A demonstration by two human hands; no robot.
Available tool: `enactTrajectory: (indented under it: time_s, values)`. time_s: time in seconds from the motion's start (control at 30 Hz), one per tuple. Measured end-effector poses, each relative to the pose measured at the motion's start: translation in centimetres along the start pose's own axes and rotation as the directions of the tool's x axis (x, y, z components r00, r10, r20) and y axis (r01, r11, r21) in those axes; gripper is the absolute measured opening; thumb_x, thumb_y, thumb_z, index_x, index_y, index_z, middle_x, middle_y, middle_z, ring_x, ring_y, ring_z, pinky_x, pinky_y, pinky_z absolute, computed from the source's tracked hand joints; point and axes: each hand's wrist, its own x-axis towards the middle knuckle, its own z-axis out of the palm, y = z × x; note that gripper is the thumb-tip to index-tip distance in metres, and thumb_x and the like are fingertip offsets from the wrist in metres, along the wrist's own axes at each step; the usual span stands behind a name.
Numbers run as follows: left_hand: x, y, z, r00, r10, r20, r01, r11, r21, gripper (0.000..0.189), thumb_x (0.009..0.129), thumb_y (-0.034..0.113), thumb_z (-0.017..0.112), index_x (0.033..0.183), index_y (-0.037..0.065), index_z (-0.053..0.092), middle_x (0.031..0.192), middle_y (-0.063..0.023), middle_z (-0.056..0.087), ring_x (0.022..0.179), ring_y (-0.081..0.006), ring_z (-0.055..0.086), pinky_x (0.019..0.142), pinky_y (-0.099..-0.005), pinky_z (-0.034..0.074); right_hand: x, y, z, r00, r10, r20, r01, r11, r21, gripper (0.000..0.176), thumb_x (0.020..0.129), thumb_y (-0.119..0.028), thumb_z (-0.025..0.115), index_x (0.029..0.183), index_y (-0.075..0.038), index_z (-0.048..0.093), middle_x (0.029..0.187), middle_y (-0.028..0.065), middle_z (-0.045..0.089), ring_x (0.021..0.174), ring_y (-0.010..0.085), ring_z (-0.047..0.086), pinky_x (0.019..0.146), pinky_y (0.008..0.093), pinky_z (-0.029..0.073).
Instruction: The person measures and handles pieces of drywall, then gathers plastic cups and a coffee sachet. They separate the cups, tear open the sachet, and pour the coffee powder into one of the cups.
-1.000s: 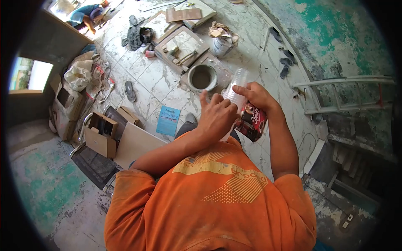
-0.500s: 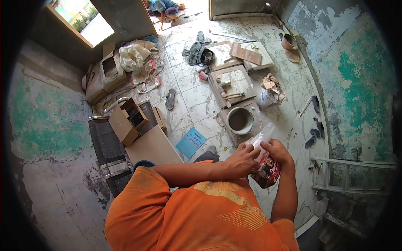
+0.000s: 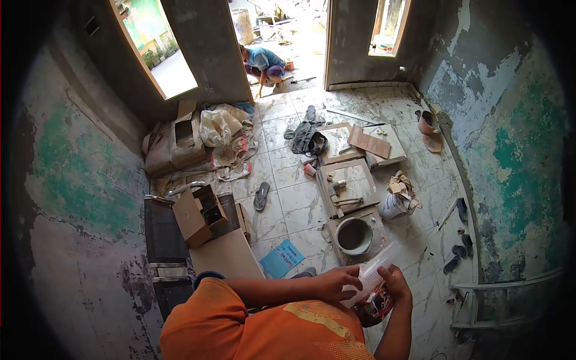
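Observation:
My right hand (image 3: 397,287) is closed round a stack of clear plastic cups (image 3: 373,271), its thumb pressed along the side. A dark red printed packet (image 3: 379,305) shows below the cups, against the same hand. My left hand (image 3: 339,284) is at the left side of the stack, fingers apart and tips right at the plastic. Both hands are in front of my orange shirt, close over the floor with the grey bucket beyond.
A bucket (image 3: 354,235), wooden boards (image 3: 349,186) with a hammer, and a white pail (image 3: 393,207) stand ahead. Left are a cardboard box (image 3: 191,219) on chairs, a blue sheet (image 3: 282,259) and a sandal (image 3: 261,197). A person (image 3: 264,65) crouches at the doorway. A ladder (image 3: 510,282) lies right.
My view has tilted up, showing more of the doorway and a second window. My left hand has loosened from its grip on the cups and its fingers have spread.

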Motion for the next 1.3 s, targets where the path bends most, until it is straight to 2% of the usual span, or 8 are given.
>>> enactTrajectory:
  time_s: [0.13,0.23,0.5,0.67,0.77,0.93,1.1,1.3]
  values:
    - [0.1,-2.0,-0.9,0.905,-0.413,-0.104,0.408,0.911,-0.063,0.055,0.094,0.031,0.065,0.138,0.006,0.046,0.120,-0.0174,0.054,0.123,-0.0312,0.052,0.103,-0.0395,0.043,-0.2,-0.2,0.3,0.996,-0.083,0.020,0.082,0.996,0.019,0.055,0.086,-0.038,0.073,0.119,0.004,0.060,0.108,0.0132,0.068,0.095,0.0239,0.066,0.087,0.0354,0.051]
    - [0.9,-3.9,0.3,0.898,-0.438,-0.040,0.439,0.899,0.007,0.069,0.099,0.046,0.054,0.149,0.005,0.030,0.135,-0.0209,0.049,0.128,-0.0337,0.048,0.108,-0.0406,0.039,0.2,-0.6,1.1,0.991,-0.128,0.041,0.127,0.991,0.030,0.056,0.085,-0.039,0.073,0.119,0.004,0.059,0.108,0.0134,0.068,0.095,0.0234,0.066,0.086,0.0353,0.051]
    - [-0.2,-5.9,0.5,0.814,-0.516,0.267,0.575,0.783,-0.238,0.066,0.097,0.053,0.054,0.139,0.003,0.047,0.126,-0.0209,0.059,0.118,-0.0298,0.056,0.102,-0.0382,0.042,0.4,-0.4,0.9,0.992,-0.110,0.066,0.108,0.993,0.038,0.061,0.084,-0.042,0.073,0.120,0.005,0.059,0.108,0.0139,0.068,0.096,0.0235,0.066,0.086,0.0362,0.051]
    - [1.2,-1.7,-2.6,0.685,-0.589,0.429,0.637,0.770,0.039,0.065,0.085,0.058,0.067,0.121,0.004,0.064,0.112,-0.0181,0.067,0.110,-0.0271,0.061,0.096,-0.0374,0.046,0.8,1.6,0.3,0.977,-0.211,0.043,0.203,0.969,0.142,0.063,0.085,-0.041,0.072,0.125,0.005,0.056,0.114,0.0134,0.065,0.104,0.0247,0.063,0.094,0.0369,0.048]
    - [2.9,-1.7,-3.5,0.593,-0.653,0.470,0.753,0.657,-0.037,0.070,0.083,0.052,0.072,0.124,-0.003,0.060,0.121,-0.0222,0.062,0.113,-0.0279,0.060,0.096,-0.0380,0.047,-0.1,1.0,-0.7,0.998,-0.003,0.058,-0.004,0.993,0.120,0.056,0.088,-0.041,0.068,0.119,0.004,0.059,0.107,0.0118,0.067,0.096,0.0205,0.065,0.089,0.0345,0.050]
    - [5.1,-4.5,-2.8,0.857,-0.508,-0.091,0.449,0.821,-0.352,0.071,0.088,0.036,0.074,0.139,0.000,0.041,0.125,-0.0211,0.055,0.119,-0.0269,0.053,0.099,-0.0379,0.046,-0.1,0.7,0.3,0.982,-0.186,0.037,0.183,0.981,0.067,0.060,0.088,-0.049,0.068,0.120,0.002,0.063,0.111,0.0111,0.067,0.103,0.0203,0.062,0.093,0.0335,0.047]
    - [5.6,-5.1,-0.5,0.867,-0.425,0.262,0.497,0.785,-0.370,0.090,0.088,0.034,0.074,0.153,0.002,0.022,0.149,-0.0216,0.037,0.130,-0.0316,0.047,0.107,-0.0378,0.040,-0.4,0.8,1.0,0.973,-0.228,0.038,0.223,0.969,0.103,0.062,0.089,-0.050,0.067,0.121,0.002,0.062,0.112,0.0111,0.067,0.106,0.0202,0.061,0.095,0.0334,0.046]
    - [3.9,-4.9,0.9,0.828,-0.475,0.297,0.554,0.774,-0.308,0.085,0.088,0.037,0.073,0.151,0.001,0.028,0.141,-0.0199,0.047,0.128,-0.0284,0.049,0.106,-0.0375,0.040,-1.7,3.0,0.6,0.983,-0.182,-0.037,0.186,0.965,0.187,0.063,0.089,-0.050,0.067,0.123,0.003,0.060,0.114,0.0122,0.065,0.107,0.0203,0.060,0.095,0.0332,0.046]
